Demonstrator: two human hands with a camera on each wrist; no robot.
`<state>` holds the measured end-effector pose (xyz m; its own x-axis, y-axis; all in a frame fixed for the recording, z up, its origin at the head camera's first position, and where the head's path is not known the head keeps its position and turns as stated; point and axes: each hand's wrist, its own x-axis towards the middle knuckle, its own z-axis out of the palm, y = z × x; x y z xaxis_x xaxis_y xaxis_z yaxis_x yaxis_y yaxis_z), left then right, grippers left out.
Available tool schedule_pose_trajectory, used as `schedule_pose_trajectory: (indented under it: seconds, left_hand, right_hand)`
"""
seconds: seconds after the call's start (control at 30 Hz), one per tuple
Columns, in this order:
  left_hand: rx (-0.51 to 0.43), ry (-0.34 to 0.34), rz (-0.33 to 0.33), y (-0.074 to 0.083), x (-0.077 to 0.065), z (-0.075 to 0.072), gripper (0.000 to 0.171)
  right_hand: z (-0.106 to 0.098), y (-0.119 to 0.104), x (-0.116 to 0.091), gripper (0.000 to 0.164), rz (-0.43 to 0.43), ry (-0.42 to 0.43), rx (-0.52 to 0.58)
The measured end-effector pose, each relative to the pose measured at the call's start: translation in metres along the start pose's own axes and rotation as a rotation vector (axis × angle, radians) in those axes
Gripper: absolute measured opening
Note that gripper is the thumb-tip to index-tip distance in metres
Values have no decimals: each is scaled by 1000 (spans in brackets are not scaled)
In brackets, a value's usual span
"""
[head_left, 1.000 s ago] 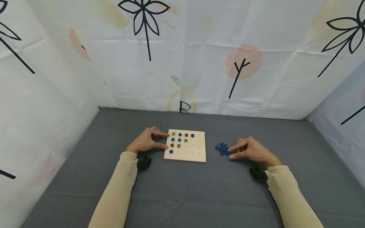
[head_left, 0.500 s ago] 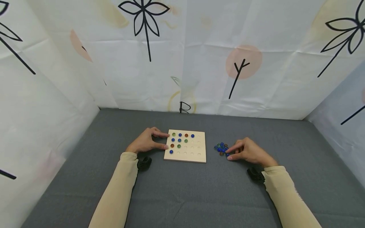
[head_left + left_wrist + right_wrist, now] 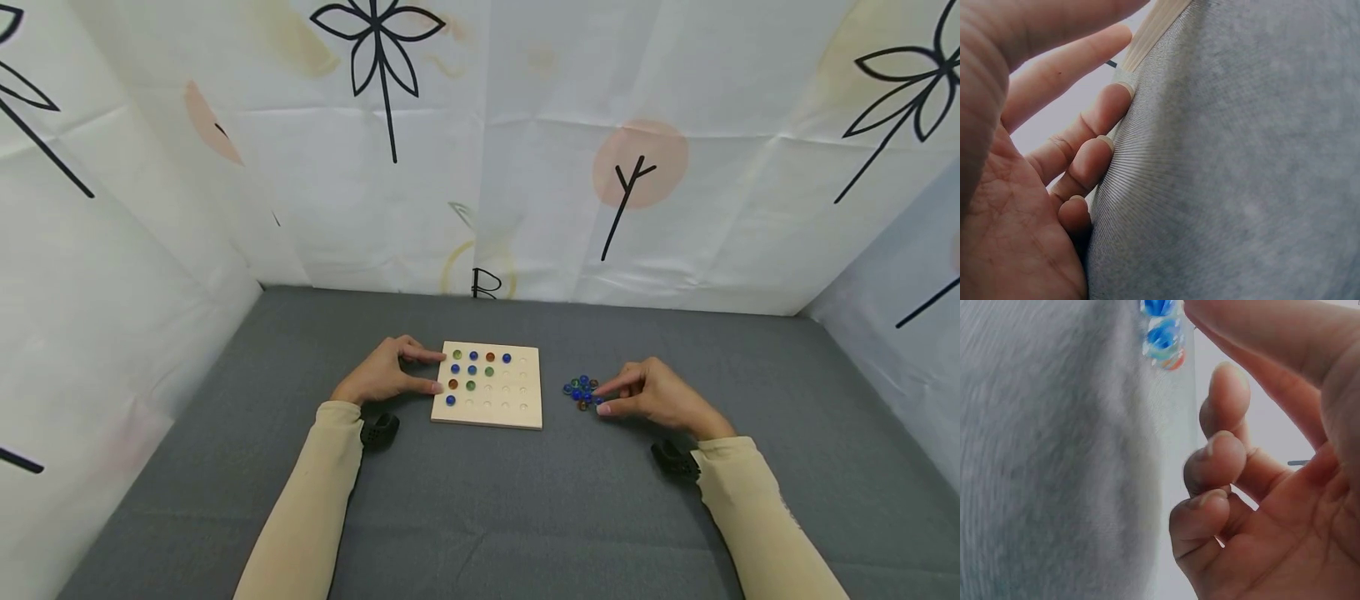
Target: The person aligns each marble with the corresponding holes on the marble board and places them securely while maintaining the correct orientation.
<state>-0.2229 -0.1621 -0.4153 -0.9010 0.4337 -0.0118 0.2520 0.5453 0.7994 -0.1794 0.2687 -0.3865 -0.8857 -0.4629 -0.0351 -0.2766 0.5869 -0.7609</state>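
Observation:
In the head view, a pale wooden board (image 3: 503, 413) with rows of round hollows lies flat on the table. Blue, green and reddish-brown marbles fill the upper-left hollows and one hollow in the fourth row. The left hand (image 3: 390, 371) touches the board's left edge with thumb and index finger extended and apart. To the right of the board is a tight cluster of glass marbles (image 3: 577, 394). At its right side, the right hand (image 3: 654, 402) pinches a blue marble (image 3: 598, 401) between thumb and index fingertips. The right wrist view cuts off those fingertips; several marbles (image 3: 1164, 334) show beside them.
Grey cloth (image 3: 480, 508) covers the table. White fabric walls (image 3: 525, 217) with printed plants stand behind it and at both sides. A strip of cloth separates the board from the marble cluster. Both wrists wear a black device (image 3: 381, 429).
The right hand has shifted slightly left into the edge of the marble cluster, and its thumb has moved up toward the index finger around a blue marble. The left hand and board stay put.

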Motion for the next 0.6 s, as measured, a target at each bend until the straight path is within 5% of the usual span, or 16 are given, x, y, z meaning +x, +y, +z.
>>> schedule_pose_trajectory:
  seconds: [0.6]
  left_hand:
    - [13,0,5,2,0,0,53]
  right_hand:
    - [0,-7,1,22,-39,49,33]
